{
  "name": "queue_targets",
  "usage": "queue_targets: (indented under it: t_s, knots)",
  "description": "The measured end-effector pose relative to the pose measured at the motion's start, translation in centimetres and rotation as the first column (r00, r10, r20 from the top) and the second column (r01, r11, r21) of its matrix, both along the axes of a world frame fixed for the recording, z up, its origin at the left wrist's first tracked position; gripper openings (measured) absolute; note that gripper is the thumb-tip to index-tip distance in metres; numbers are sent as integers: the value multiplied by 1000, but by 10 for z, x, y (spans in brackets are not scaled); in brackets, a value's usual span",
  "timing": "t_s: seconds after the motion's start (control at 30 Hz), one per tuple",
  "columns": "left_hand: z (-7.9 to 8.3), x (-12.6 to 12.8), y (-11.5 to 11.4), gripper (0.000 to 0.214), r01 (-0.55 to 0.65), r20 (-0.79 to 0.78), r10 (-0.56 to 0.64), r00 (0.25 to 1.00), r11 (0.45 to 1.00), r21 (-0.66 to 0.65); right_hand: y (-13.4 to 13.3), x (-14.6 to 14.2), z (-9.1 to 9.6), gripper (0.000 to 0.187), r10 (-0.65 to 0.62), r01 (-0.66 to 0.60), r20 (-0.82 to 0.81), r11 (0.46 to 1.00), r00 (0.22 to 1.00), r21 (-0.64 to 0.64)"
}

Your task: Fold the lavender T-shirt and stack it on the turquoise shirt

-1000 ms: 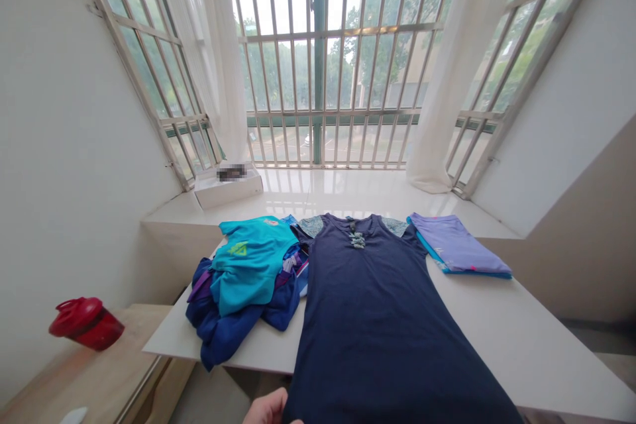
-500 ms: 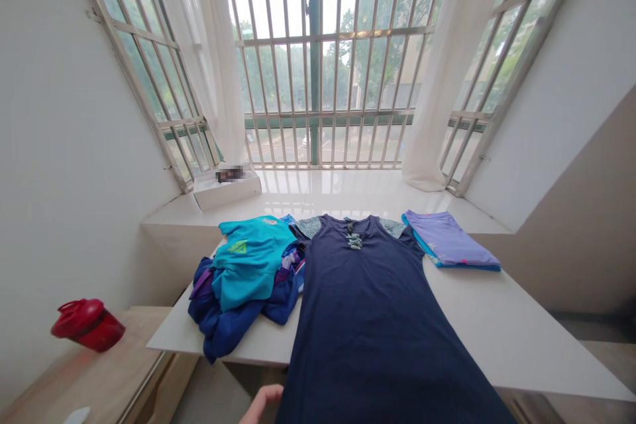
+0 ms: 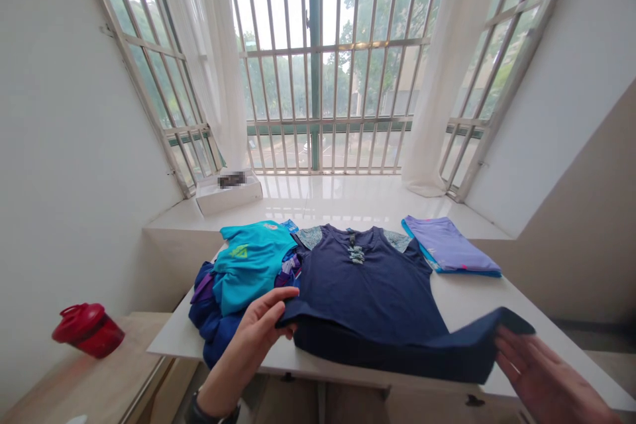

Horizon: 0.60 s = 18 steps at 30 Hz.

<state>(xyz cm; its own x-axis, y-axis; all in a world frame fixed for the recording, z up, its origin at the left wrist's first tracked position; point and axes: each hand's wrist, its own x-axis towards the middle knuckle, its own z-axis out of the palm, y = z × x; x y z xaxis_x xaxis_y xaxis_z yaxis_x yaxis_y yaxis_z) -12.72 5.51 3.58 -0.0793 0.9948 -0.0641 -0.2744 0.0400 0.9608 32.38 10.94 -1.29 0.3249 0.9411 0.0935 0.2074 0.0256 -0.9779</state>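
Note:
A navy dress (image 3: 370,298) with patterned short sleeves and a small ruffle below the neckline lies face up on the white table (image 3: 517,318). Its lower part is lifted and bent back toward the neckline, with the hem stretched between both hands. My left hand (image 3: 265,318) is closed on the hem's left corner, thumb and fingers pinching the cloth. At the right corner, my right hand (image 3: 546,371) is closed on the hem, its fingertips partly behind the fabric and slightly blurred.
Left of the dress is a heap of clothes with a turquoise shirt (image 3: 253,262) on top. Folded purple and blue clothes (image 3: 450,245) lie at the right. A white box (image 3: 228,195) sits on the windowsill; a red lidded container (image 3: 89,331) stands on a lower wooden surface.
The dress's lower part, hanging over the table's front edge before, has been raised and bent upward. Both hands have come up into view holding the hem; only left fingers showed earlier.

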Motion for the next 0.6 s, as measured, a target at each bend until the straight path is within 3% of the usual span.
queue_targets:
  t_s: [0.1, 0.17, 0.3, 0.47, 0.6]
  knots:
    - [-19, 7, 38, 54, -12, -118, 7, 993, 999, -42, 30, -21, 6, 42, 114, -166, -440, 983, 891, -81]
    - [-35, 8, 47, 50, 22, -255, -26, 967, 1000, -20, 37, -33, 2, 54, 96, -186, -516, 974, 851, -126]
    - [-48, 6, 39, 54, 84, -491, -41, 870, 994, 64, 35, -41, -12, 62, 54, -87, -321, 992, 945, -89]
    - [-33, -2, 29, 31, 43, -715, 43, 697, 994, 102, 33, -25, -13, 52, 29, -34, -75, 997, 997, -72]
    - [-20, -12, 29, 39, 97, -755, 53, 653, 983, 153, 34, -17, 2, 47, 14, -15, -17, 997, 1000, -73]
